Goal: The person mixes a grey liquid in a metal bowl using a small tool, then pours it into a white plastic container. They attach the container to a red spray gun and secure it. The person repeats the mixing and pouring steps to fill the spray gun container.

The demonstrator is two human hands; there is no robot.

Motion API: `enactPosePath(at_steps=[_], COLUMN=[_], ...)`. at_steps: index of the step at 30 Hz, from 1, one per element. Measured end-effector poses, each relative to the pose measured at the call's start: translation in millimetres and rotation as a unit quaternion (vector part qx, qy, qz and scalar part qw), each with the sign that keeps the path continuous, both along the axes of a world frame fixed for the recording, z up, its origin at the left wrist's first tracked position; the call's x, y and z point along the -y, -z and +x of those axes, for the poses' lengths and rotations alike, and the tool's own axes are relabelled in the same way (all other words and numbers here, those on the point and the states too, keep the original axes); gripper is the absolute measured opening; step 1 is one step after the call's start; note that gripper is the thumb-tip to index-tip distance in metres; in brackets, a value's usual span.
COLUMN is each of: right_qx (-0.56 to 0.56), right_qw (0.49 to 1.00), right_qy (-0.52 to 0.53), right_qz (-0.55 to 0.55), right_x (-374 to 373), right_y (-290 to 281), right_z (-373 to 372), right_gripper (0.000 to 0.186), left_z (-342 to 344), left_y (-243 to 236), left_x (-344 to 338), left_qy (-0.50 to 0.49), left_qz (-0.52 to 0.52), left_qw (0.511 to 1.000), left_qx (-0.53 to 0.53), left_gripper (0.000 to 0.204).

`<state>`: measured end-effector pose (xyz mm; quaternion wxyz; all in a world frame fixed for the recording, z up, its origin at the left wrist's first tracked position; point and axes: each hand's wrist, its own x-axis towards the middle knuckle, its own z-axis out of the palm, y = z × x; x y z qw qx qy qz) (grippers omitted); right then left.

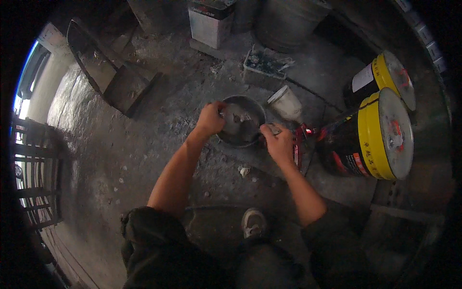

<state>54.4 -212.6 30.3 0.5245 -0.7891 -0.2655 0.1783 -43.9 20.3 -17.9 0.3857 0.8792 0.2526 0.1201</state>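
A round grey metal bowl (250, 107) with grey paste in it sits on the dusty concrete floor in front of me. My left hand (210, 118) grips the bowl's left rim. My right hand (278, 143) is closed on a small tool whose tip reaches into the bowl's right side; the tool itself is mostly hidden by the fingers.
A white cup-shaped container (287, 103) lies just right of the bowl. Two yellow-lidded black drums (380, 135) lie at the right. A grey tray of debris (263, 67), a square can (210, 21) and a bucket stand behind. My shoe (253, 222) is below.
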Motion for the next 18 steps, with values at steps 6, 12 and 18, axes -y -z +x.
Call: enactPosePath(at_steps=[6, 12, 18], right_qx=[-0.151, 0.084, -0.252], right_qw=[0.986, 0.996, 0.952], right_qy=[0.052, 0.017, 0.001], right_qz=[0.044, 0.007, 0.171], right_x=[16.9, 6.1, -15.7], right_y=[25.3, 28.8, -15.9], right_z=[-11.3, 0.4, -9.0], right_gripper=[0.022, 0.024, 0.024], left_z=[5.1, 2.3, -9.1], left_y=[-20.4, -13.1, 1.2], left_x=[13.9, 6.6, 3.4], left_qy=[-0.037, -0.043, -0.004], left_qz=[-0.069, -0.051, -0.044], left_qw=[0.994, 0.994, 0.998], left_qx=[-0.077, -0.086, -0.049], left_gripper=[0.06, 0.062, 0.063])
